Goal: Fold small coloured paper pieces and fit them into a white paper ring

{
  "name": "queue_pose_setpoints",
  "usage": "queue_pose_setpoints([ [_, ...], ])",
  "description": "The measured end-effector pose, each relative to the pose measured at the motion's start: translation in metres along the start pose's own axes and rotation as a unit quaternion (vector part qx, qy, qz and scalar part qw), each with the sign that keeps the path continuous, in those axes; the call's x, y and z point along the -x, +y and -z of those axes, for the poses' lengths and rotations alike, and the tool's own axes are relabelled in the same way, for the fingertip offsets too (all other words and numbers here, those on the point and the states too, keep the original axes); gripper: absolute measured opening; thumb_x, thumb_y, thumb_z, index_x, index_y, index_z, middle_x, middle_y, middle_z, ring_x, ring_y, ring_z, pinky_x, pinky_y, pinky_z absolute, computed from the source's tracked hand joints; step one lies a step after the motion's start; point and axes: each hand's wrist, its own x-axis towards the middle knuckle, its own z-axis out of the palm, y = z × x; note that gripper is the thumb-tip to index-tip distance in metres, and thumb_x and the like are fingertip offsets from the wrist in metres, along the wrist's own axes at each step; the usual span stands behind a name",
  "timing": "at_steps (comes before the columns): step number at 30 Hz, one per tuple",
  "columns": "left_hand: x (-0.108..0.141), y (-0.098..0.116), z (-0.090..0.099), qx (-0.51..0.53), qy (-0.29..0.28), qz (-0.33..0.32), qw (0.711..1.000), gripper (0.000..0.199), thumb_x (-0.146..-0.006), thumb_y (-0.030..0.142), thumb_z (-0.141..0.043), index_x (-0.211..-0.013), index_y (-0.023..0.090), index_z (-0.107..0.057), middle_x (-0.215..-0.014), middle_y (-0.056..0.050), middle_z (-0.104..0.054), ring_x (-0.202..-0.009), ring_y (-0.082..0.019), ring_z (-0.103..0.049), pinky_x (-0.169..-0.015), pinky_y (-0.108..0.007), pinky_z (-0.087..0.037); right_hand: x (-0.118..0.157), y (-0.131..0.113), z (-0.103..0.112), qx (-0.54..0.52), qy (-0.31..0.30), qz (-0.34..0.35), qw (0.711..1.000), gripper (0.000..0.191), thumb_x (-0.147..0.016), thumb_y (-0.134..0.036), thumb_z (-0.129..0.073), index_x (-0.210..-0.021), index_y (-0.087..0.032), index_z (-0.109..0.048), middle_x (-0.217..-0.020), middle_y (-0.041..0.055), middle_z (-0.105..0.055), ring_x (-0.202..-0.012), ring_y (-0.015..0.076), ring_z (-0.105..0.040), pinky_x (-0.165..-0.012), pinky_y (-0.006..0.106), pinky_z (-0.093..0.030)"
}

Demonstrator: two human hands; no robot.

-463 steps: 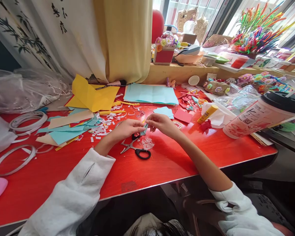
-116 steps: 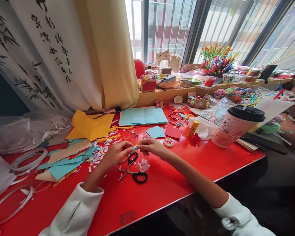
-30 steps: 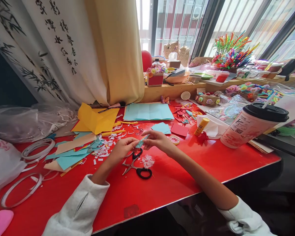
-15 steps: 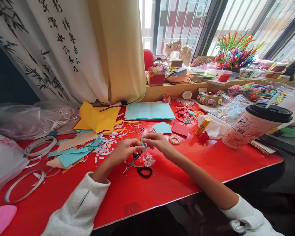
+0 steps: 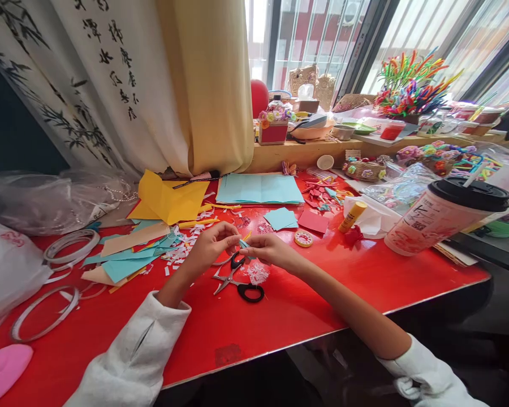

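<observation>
My left hand point(image 5: 216, 247) and my right hand point(image 5: 274, 251) meet above the red table, both pinching one small piece of light-blue paper point(image 5: 242, 244). A thin yellow bit pokes up beside it; most of the piece is hidden by my fingers. Just below lie black-handled scissors point(image 5: 250, 293) with their blades spread, next to a small heap of clear-white scraps point(image 5: 258, 273). Beyond my right hand are cut light-blue paper squares point(image 5: 281, 219), red paper squares point(image 5: 313, 221) and a small round roll point(image 5: 303, 238) with a patterned rim.
Paper offcuts point(image 5: 131, 257) and white snippets cover the left side, near tape rings point(image 5: 70, 249). Yellow paper point(image 5: 182, 200) and light-blue sheets point(image 5: 261, 189) lie farther back. A yellow glue stick point(image 5: 353, 217) and a tall lidded drink cup point(image 5: 432, 217) stand at the right.
The light-blue paper has been turned from upright to lower and flatter between my fingers. My left hand has risen slightly, and the view has shifted a little.
</observation>
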Motion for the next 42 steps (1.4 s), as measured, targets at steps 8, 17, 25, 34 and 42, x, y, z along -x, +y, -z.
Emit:
queue_pose_setpoints([
  [8,-0.006,-0.007,0.014,-0.112,-0.002,-0.027,0.993,0.022,-0.079,0.039,-0.051,-0.084,0.019,-0.054,-0.076,0.0,-0.058,-0.071,-0.013,-0.054,-0.065,-0.025,-0.042,-0.001,0.004,0.004,0.018,0.004,-0.022,1.0,0.037,-0.083,-0.048,-0.045,-0.077,-0.014,-0.056,-0.054,-0.0026,-0.048,-0.044,0.0062,-0.037,-0.044,0.02,-0.028],
  [17,-0.002,-0.026,0.049,-0.365,-0.192,0.104,0.905,0.022,-0.074,0.04,-0.051,-0.079,0.019,-0.059,-0.081,-0.003,-0.062,-0.074,-0.017,-0.055,-0.063,-0.026,-0.039,0.002,0.006,0.029,0.354,0.148,-0.06,0.922,0.03,-0.09,-0.036,-0.034,-0.075,-0.017,-0.053,-0.072,0.003,-0.063,-0.062,0.0119,-0.051,-0.055,0.022,-0.031],
  [25,0.001,-0.018,0.044,-0.376,-0.23,0.105,0.891,0.029,-0.077,0.043,-0.045,-0.083,0.02,-0.06,-0.092,-0.004,-0.058,-0.083,-0.018,-0.053,-0.072,-0.026,-0.041,0.013,0.004,0.039,0.471,0.01,-0.126,0.873,0.019,-0.083,-0.03,-0.047,-0.083,-0.016,-0.061,-0.084,0.0085,-0.064,-0.069,0.0158,-0.055,-0.054,0.022,-0.03],
  [34,0.002,-0.003,0.044,-0.368,-0.185,0.093,0.906,0.021,-0.074,0.033,-0.043,-0.076,0.019,-0.059,-0.089,-0.003,-0.06,-0.082,-0.017,-0.054,-0.072,-0.026,-0.04,-0.001,0.016,0.023,0.554,0.173,-0.036,0.813,0.03,-0.091,-0.036,-0.037,-0.091,-0.017,-0.06,-0.093,0.0077,-0.062,-0.076,0.017,-0.057,-0.051,0.024,-0.027],
  [42,0.001,-0.019,0.032,-0.412,-0.197,0.09,0.885,0.013,-0.069,0.028,-0.046,-0.072,0.018,-0.056,-0.079,-0.002,-0.059,-0.068,-0.016,-0.053,-0.058,-0.025,-0.038,0.001,0.013,-0.017,0.484,0.036,0.217,0.847,0.028,-0.09,-0.037,-0.041,-0.087,-0.018,-0.06,-0.086,0.0048,-0.059,-0.079,0.0134,-0.053,-0.064,0.023,-0.037],
])
